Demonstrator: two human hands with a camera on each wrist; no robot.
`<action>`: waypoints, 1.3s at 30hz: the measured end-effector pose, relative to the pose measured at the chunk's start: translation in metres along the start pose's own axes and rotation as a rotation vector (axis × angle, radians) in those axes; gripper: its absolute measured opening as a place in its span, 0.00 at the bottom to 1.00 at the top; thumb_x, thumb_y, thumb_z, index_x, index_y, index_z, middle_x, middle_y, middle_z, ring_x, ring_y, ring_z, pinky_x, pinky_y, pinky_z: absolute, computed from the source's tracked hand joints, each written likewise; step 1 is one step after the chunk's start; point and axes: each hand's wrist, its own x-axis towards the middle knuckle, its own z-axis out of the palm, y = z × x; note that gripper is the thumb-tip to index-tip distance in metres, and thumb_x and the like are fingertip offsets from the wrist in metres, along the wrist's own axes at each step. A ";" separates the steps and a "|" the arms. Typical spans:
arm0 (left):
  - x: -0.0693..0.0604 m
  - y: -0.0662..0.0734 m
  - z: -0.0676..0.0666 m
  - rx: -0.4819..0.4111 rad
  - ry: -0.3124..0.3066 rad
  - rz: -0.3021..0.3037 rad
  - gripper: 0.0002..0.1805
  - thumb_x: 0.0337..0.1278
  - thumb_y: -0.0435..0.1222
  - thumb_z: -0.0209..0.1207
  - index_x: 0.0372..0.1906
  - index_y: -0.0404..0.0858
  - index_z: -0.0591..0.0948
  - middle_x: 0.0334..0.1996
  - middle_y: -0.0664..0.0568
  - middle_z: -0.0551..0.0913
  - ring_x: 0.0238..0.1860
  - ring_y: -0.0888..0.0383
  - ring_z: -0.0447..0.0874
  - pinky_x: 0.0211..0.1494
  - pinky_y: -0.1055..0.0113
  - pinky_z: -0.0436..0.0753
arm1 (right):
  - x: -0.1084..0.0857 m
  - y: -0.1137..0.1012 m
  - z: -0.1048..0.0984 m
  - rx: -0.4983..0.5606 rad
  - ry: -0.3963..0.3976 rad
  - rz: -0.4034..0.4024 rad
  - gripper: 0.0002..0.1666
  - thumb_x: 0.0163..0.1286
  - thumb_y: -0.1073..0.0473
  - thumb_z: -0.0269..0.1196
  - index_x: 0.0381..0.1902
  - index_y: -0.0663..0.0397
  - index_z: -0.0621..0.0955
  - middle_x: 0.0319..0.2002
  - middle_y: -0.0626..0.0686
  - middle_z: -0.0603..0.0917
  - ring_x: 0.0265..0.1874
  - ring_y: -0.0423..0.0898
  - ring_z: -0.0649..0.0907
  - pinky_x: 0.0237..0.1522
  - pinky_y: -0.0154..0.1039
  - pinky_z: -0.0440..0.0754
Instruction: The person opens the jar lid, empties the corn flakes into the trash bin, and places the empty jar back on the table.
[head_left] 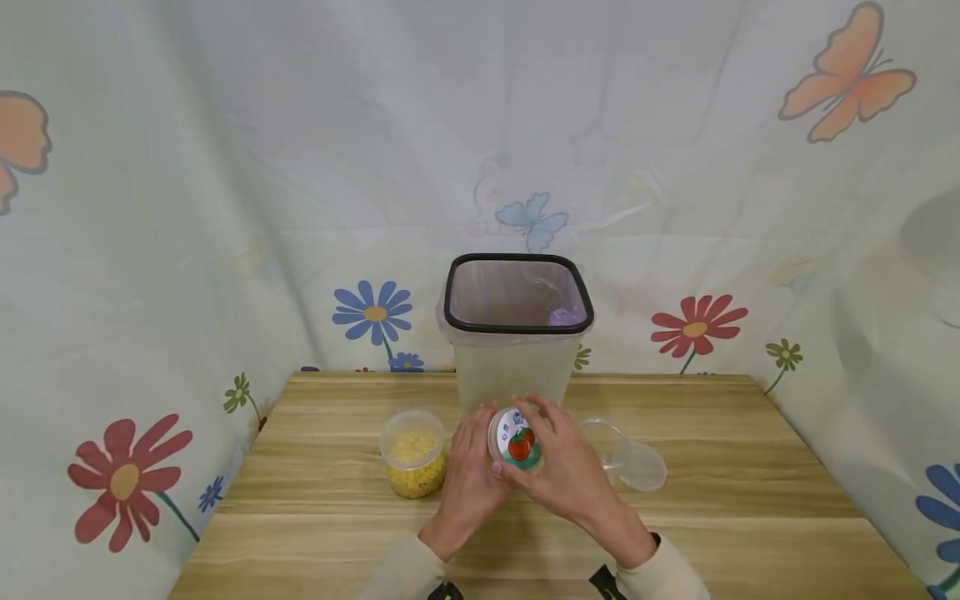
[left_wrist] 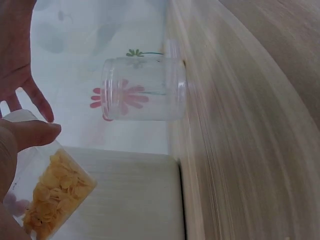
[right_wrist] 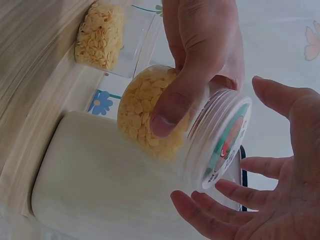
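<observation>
My left hand (head_left: 474,468) grips a see-through plastic jar (right_wrist: 139,112) of pale yellow flakes round its side. The jar is tilted, and its white lid (right_wrist: 220,145), with a tomato label, is on. My right hand (head_left: 568,471) is at the lid, its fingers spread about the rim; in the right wrist view they look fairly straight and loose, with little or no contact. To the left of my hands stands a second jar (head_left: 414,454), uncovered, holding yellow flakes. A third see-through jar (left_wrist: 142,90) stands to the right, with no contents visible.
Behind my hands stands a pale bin (head_left: 513,367) with a black rim and a liner; something purple (head_left: 564,317) shows inside. A loose round lid (head_left: 642,467) lies on the wooden table (head_left: 322,517) beside the right-hand jar. A flowered curtain (head_left: 337,183) hangs around the table.
</observation>
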 end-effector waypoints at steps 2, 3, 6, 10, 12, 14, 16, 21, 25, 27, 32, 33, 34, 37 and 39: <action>0.001 0.000 0.000 0.002 0.007 0.003 0.45 0.38 0.43 0.74 0.66 0.34 0.70 0.62 0.47 0.76 0.65 0.50 0.73 0.70 0.54 0.71 | 0.000 -0.001 0.001 -0.002 -0.005 0.004 0.51 0.52 0.36 0.73 0.70 0.48 0.70 0.64 0.57 0.74 0.56 0.56 0.80 0.47 0.49 0.84; 0.001 -0.001 0.000 0.006 0.016 0.009 0.45 0.37 0.43 0.75 0.65 0.34 0.71 0.62 0.47 0.76 0.64 0.50 0.73 0.70 0.54 0.71 | 0.000 -0.001 0.001 0.001 -0.007 0.007 0.51 0.52 0.36 0.73 0.70 0.49 0.70 0.64 0.56 0.74 0.56 0.56 0.80 0.47 0.49 0.84; 0.001 -0.001 0.001 0.034 0.041 0.027 0.45 0.34 0.43 0.76 0.64 0.35 0.72 0.60 0.47 0.77 0.62 0.50 0.74 0.69 0.55 0.72 | 0.000 -0.002 0.003 0.008 -0.012 0.022 0.49 0.53 0.36 0.72 0.69 0.48 0.71 0.63 0.56 0.75 0.52 0.55 0.82 0.44 0.47 0.84; 0.000 -0.002 0.002 0.079 0.067 0.057 0.46 0.31 0.43 0.77 0.63 0.36 0.72 0.59 0.47 0.79 0.62 0.49 0.74 0.69 0.56 0.71 | 0.000 -0.003 0.004 0.021 -0.023 0.062 0.48 0.53 0.35 0.72 0.69 0.46 0.71 0.62 0.54 0.76 0.46 0.52 0.84 0.39 0.45 0.84; 0.000 -0.003 0.003 0.104 0.074 0.072 0.46 0.30 0.43 0.77 0.63 0.37 0.73 0.59 0.47 0.79 0.62 0.49 0.74 0.69 0.56 0.71 | 0.000 -0.003 0.004 0.021 -0.025 0.079 0.48 0.53 0.35 0.72 0.68 0.46 0.72 0.61 0.55 0.76 0.44 0.52 0.85 0.38 0.45 0.84; -0.001 -0.003 0.003 0.125 0.073 0.080 0.47 0.30 0.44 0.77 0.63 0.37 0.72 0.58 0.48 0.79 0.62 0.49 0.74 0.69 0.57 0.71 | 0.000 -0.003 0.005 0.019 -0.028 0.089 0.48 0.53 0.35 0.71 0.68 0.47 0.72 0.61 0.55 0.77 0.41 0.51 0.85 0.36 0.43 0.83; 0.000 -0.003 0.004 0.152 0.076 0.094 0.47 0.29 0.45 0.77 0.63 0.37 0.72 0.58 0.48 0.79 0.61 0.50 0.74 0.69 0.57 0.71 | -0.001 -0.002 0.006 0.020 -0.031 0.093 0.48 0.53 0.36 0.72 0.68 0.49 0.72 0.60 0.56 0.77 0.38 0.50 0.85 0.33 0.41 0.82; -0.001 -0.003 0.003 0.189 0.059 0.107 0.48 0.29 0.46 0.77 0.63 0.38 0.72 0.58 0.48 0.78 0.61 0.51 0.74 0.70 0.57 0.71 | -0.001 -0.001 0.006 0.036 -0.042 0.091 0.45 0.54 0.37 0.72 0.66 0.50 0.74 0.59 0.56 0.78 0.34 0.49 0.84 0.30 0.35 0.79; -0.001 -0.003 0.001 0.181 0.037 0.101 0.47 0.30 0.46 0.76 0.64 0.39 0.71 0.58 0.49 0.78 0.62 0.51 0.74 0.70 0.57 0.70 | -0.001 0.001 0.005 0.038 -0.052 0.088 0.43 0.54 0.39 0.72 0.65 0.50 0.75 0.59 0.56 0.78 0.34 0.48 0.84 0.30 0.34 0.79; -0.001 -0.004 0.001 0.179 0.038 0.108 0.47 0.30 0.47 0.76 0.63 0.39 0.71 0.58 0.49 0.78 0.61 0.51 0.74 0.70 0.57 0.71 | -0.002 0.001 0.005 0.043 -0.054 0.086 0.43 0.54 0.40 0.73 0.65 0.49 0.75 0.59 0.56 0.78 0.34 0.48 0.85 0.30 0.33 0.80; -0.001 -0.005 0.001 0.178 0.054 0.129 0.47 0.29 0.49 0.75 0.62 0.39 0.72 0.57 0.48 0.78 0.59 0.50 0.74 0.67 0.55 0.73 | -0.002 0.003 0.005 0.074 -0.051 0.065 0.41 0.54 0.43 0.74 0.64 0.49 0.75 0.59 0.57 0.78 0.35 0.48 0.85 0.30 0.29 0.79; -0.001 -0.005 0.001 0.180 0.054 0.130 0.46 0.29 0.49 0.75 0.62 0.39 0.72 0.57 0.48 0.78 0.59 0.50 0.74 0.66 0.55 0.73 | -0.002 0.003 0.005 0.080 -0.052 0.061 0.41 0.53 0.43 0.74 0.63 0.50 0.76 0.59 0.57 0.78 0.35 0.48 0.85 0.30 0.29 0.79; -0.001 -0.005 0.000 0.181 0.052 0.129 0.46 0.30 0.50 0.75 0.62 0.39 0.72 0.57 0.48 0.78 0.58 0.50 0.74 0.66 0.55 0.74 | -0.002 0.003 0.005 0.085 -0.053 0.057 0.41 0.53 0.44 0.74 0.63 0.49 0.76 0.59 0.57 0.78 0.35 0.47 0.85 0.30 0.28 0.79; -0.001 -0.006 -0.001 0.188 0.041 0.128 0.46 0.31 0.51 0.75 0.62 0.39 0.72 0.56 0.49 0.78 0.58 0.51 0.74 0.66 0.56 0.74 | -0.002 0.004 0.004 0.100 -0.056 0.050 0.41 0.53 0.45 0.75 0.63 0.50 0.76 0.59 0.58 0.78 0.35 0.46 0.85 0.28 0.27 0.78; -0.001 -0.006 -0.001 0.191 0.036 0.132 0.45 0.32 0.51 0.74 0.62 0.39 0.72 0.56 0.49 0.78 0.58 0.51 0.74 0.65 0.57 0.74 | -0.002 0.004 0.003 0.111 -0.058 0.048 0.41 0.52 0.45 0.75 0.63 0.50 0.76 0.59 0.58 0.78 0.34 0.46 0.84 0.28 0.26 0.77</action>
